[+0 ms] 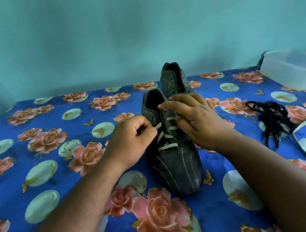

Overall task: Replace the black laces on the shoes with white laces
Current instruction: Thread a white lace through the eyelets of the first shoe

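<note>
A dark shoe [176, 163] lies in the middle of the table, toe toward me, with a white lace [165, 137] crossed through its lower eyelets. My left hand [131, 138] pinches the lace at the shoe's left side. My right hand [193, 118] rests over the shoe's right side, fingers spread toward the tongue; I cannot see whether it holds lace. A second dark shoe [174, 80] without laces stands behind. Black laces [273, 117] lie in a heap to the right. Another white lace [305, 125] trails near the right edge.
A floral blue tablecloth [57, 167] covers the table. A translucent plastic box [295, 67] stands at the back right corner. A teal wall rises behind the table.
</note>
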`<move>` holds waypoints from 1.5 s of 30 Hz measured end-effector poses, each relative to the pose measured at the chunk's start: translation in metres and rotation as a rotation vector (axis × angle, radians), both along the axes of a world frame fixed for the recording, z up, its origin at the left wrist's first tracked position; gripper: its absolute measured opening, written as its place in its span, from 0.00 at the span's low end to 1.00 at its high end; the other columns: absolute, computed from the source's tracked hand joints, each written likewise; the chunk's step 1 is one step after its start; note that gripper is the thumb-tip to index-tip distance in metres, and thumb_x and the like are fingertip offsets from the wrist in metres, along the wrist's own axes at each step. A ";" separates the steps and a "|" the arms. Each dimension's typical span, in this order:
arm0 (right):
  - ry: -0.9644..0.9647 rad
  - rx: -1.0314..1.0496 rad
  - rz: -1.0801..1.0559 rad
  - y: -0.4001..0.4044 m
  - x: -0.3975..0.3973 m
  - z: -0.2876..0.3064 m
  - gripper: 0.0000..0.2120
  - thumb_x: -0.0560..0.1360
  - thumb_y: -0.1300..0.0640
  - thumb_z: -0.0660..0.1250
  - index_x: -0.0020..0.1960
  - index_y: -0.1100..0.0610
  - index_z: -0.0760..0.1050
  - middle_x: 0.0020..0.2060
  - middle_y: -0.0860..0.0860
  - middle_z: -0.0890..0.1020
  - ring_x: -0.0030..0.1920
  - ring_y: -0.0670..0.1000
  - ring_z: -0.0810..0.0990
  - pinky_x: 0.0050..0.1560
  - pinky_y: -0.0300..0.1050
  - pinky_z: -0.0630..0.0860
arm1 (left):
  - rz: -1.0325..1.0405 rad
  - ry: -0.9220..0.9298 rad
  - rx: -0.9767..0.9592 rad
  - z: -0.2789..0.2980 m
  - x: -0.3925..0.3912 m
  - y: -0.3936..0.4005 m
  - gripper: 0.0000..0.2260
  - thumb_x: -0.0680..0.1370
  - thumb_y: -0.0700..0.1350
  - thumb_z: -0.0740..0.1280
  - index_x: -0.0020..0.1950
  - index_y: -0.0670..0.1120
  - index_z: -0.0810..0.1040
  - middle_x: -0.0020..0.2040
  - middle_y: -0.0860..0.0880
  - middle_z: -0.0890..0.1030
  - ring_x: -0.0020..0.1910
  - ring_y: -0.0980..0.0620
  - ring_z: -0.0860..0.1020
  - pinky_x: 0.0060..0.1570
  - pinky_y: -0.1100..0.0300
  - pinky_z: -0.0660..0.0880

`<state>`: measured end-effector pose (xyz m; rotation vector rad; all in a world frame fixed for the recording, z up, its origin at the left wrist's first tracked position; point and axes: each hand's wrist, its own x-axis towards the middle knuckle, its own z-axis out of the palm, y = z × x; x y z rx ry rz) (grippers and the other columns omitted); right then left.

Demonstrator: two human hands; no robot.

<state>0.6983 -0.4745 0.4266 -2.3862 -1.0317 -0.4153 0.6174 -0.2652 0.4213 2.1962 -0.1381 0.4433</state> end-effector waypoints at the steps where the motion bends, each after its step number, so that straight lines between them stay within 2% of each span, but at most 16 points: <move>1: -0.015 -0.015 -0.010 0.001 0.000 0.000 0.24 0.78 0.48 0.52 0.73 0.37 0.69 0.68 0.41 0.72 0.69 0.52 0.67 0.66 0.60 0.67 | 0.018 0.018 -0.003 0.000 0.000 0.003 0.12 0.72 0.57 0.65 0.35 0.51 0.76 0.30 0.55 0.76 0.32 0.55 0.74 0.50 0.51 0.77; 3: -0.032 -0.012 -0.014 0.004 -0.001 -0.001 0.24 0.78 0.48 0.53 0.72 0.38 0.70 0.68 0.41 0.73 0.69 0.52 0.67 0.65 0.60 0.67 | 0.026 0.024 -0.013 0.001 0.000 0.005 0.13 0.71 0.59 0.64 0.35 0.50 0.77 0.30 0.54 0.76 0.34 0.54 0.76 0.53 0.51 0.77; 8: 0.009 0.044 0.060 0.002 0.004 -0.005 0.26 0.79 0.50 0.53 0.76 0.38 0.66 0.75 0.42 0.69 0.73 0.50 0.65 0.70 0.63 0.65 | -0.024 -0.090 -0.033 0.003 -0.003 -0.006 0.11 0.79 0.56 0.70 0.46 0.50 0.80 0.39 0.52 0.80 0.41 0.52 0.78 0.40 0.62 0.74; 15: 0.038 0.076 0.079 -0.003 0.012 -0.009 0.24 0.81 0.53 0.53 0.75 0.38 0.67 0.73 0.38 0.71 0.73 0.49 0.66 0.71 0.61 0.66 | 0.206 0.090 -0.163 -0.005 0.004 0.011 0.14 0.79 0.44 0.69 0.35 0.41 0.74 0.36 0.50 0.80 0.40 0.61 0.78 0.45 0.60 0.72; 18: 0.066 0.120 0.089 -0.005 0.012 -0.008 0.22 0.82 0.55 0.55 0.74 0.40 0.70 0.71 0.38 0.73 0.72 0.49 0.67 0.72 0.58 0.66 | 0.269 0.129 -0.161 -0.006 0.004 0.022 0.15 0.80 0.48 0.68 0.40 0.38 0.76 0.29 0.52 0.75 0.38 0.58 0.80 0.45 0.52 0.76; 21: 0.094 0.113 0.091 -0.004 0.011 -0.008 0.23 0.82 0.53 0.54 0.74 0.39 0.69 0.73 0.37 0.71 0.73 0.48 0.66 0.72 0.59 0.65 | 0.165 0.045 -0.318 0.006 0.000 0.011 0.22 0.78 0.59 0.62 0.48 0.41 0.80 0.38 0.50 0.79 0.36 0.58 0.75 0.41 0.53 0.73; 24: 0.112 0.104 0.095 -0.002 0.009 -0.009 0.24 0.81 0.51 0.53 0.75 0.37 0.67 0.74 0.37 0.69 0.74 0.48 0.65 0.73 0.59 0.65 | 0.022 -0.025 -0.158 0.008 -0.003 -0.005 0.24 0.81 0.62 0.64 0.48 0.40 0.80 0.44 0.39 0.80 0.44 0.45 0.78 0.44 0.50 0.74; 26: 0.118 0.115 0.097 -0.002 0.009 -0.010 0.24 0.81 0.52 0.54 0.75 0.37 0.67 0.74 0.36 0.69 0.74 0.47 0.65 0.73 0.59 0.65 | -0.019 -0.080 -0.037 0.006 -0.004 -0.009 0.16 0.82 0.55 0.67 0.45 0.43 0.81 0.38 0.43 0.79 0.39 0.47 0.76 0.42 0.51 0.74; 29: 0.143 0.126 0.095 -0.004 0.010 -0.010 0.23 0.82 0.53 0.55 0.74 0.35 0.66 0.73 0.35 0.69 0.73 0.47 0.65 0.73 0.60 0.65 | 0.139 -0.040 -0.192 0.008 0.001 0.001 0.12 0.82 0.48 0.67 0.44 0.42 0.80 0.29 0.55 0.73 0.29 0.58 0.70 0.33 0.57 0.71; 31: 0.157 0.134 0.104 -0.005 0.009 -0.010 0.23 0.82 0.54 0.56 0.74 0.35 0.66 0.73 0.35 0.70 0.73 0.47 0.65 0.73 0.60 0.65 | 0.342 0.020 -0.327 0.007 0.003 0.017 0.12 0.81 0.47 0.68 0.41 0.41 0.79 0.28 0.49 0.72 0.26 0.53 0.71 0.27 0.60 0.71; 33: 0.160 0.145 0.111 -0.004 0.009 -0.009 0.23 0.82 0.54 0.56 0.74 0.37 0.67 0.73 0.36 0.71 0.73 0.47 0.66 0.73 0.59 0.65 | 0.402 0.155 -0.264 0.003 0.005 0.031 0.12 0.81 0.48 0.68 0.42 0.42 0.81 0.35 0.39 0.78 0.28 0.48 0.78 0.30 0.56 0.75; 35: 0.165 0.153 0.110 -0.003 0.008 -0.008 0.23 0.82 0.54 0.56 0.74 0.37 0.68 0.72 0.37 0.71 0.73 0.48 0.66 0.73 0.58 0.65 | 0.369 0.212 -0.176 -0.002 0.006 0.032 0.13 0.82 0.52 0.66 0.45 0.46 0.82 0.40 0.40 0.81 0.30 0.56 0.80 0.35 0.55 0.76; 38: 0.178 0.152 0.114 -0.004 0.008 -0.008 0.22 0.83 0.54 0.56 0.74 0.37 0.68 0.73 0.38 0.71 0.74 0.47 0.65 0.74 0.57 0.65 | 0.208 0.009 -0.148 0.004 0.001 0.018 0.22 0.80 0.65 0.59 0.51 0.48 0.81 0.45 0.47 0.82 0.41 0.59 0.80 0.40 0.55 0.75; 40: 0.187 0.153 0.119 -0.003 0.007 -0.008 0.23 0.82 0.54 0.57 0.75 0.38 0.68 0.74 0.38 0.70 0.74 0.47 0.65 0.74 0.56 0.64 | 0.034 -0.121 -0.063 0.010 -0.002 0.006 0.20 0.80 0.65 0.59 0.51 0.52 0.82 0.46 0.54 0.83 0.48 0.58 0.80 0.45 0.59 0.77; 43: 0.178 0.151 0.121 -0.003 0.007 -0.007 0.23 0.82 0.55 0.57 0.75 0.39 0.68 0.74 0.39 0.70 0.74 0.47 0.65 0.75 0.55 0.64 | -0.037 -0.200 0.085 0.007 -0.001 -0.002 0.17 0.82 0.57 0.63 0.45 0.46 0.82 0.37 0.56 0.81 0.38 0.59 0.79 0.39 0.61 0.74; 45: 0.181 0.156 0.118 -0.003 0.008 -0.008 0.23 0.82 0.54 0.57 0.75 0.38 0.68 0.73 0.38 0.71 0.74 0.46 0.66 0.74 0.55 0.65 | 0.023 -0.117 -0.083 0.010 -0.002 0.001 0.17 0.83 0.56 0.64 0.44 0.45 0.81 0.36 0.52 0.81 0.30 0.59 0.75 0.35 0.59 0.74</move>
